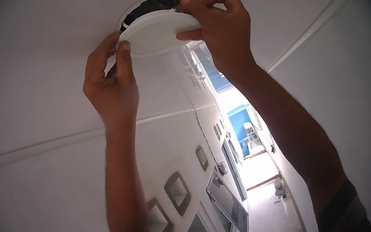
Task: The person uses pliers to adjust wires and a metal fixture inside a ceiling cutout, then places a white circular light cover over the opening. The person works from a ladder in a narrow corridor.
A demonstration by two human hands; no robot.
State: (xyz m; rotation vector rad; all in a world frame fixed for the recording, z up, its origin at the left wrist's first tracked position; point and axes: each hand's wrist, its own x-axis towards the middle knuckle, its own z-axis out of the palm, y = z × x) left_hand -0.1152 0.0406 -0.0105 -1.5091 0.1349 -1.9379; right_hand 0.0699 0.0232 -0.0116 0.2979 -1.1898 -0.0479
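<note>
Holding a round white ceiling light (154,34) with both hands, I keep it tilted just below a circular cut-out (147,7) in the white ceiling (41,51). The cut-out serves as landmark: the light hangs directly beneath it, its far edge near the opening's rim, its near edge dropped lower, so that a dark gap shows between the two. My left hand (111,81) is below and to the left of the cut-out; its grip is clenched on the light's left rim, thumb and fingers pinching the edge. My right hand (220,29) is to the right of the cut-out; its grip grasps the light's right rim, index finger lying over the top edge, thumb pressed beneath. A small metal spring clip (174,8) shows at the light's back, just inside the opening. Far below the cut-out, a corridor (256,172) runs away, with framed recesses (178,193) on its left wall and a blue wall (240,122) at its end.
</note>
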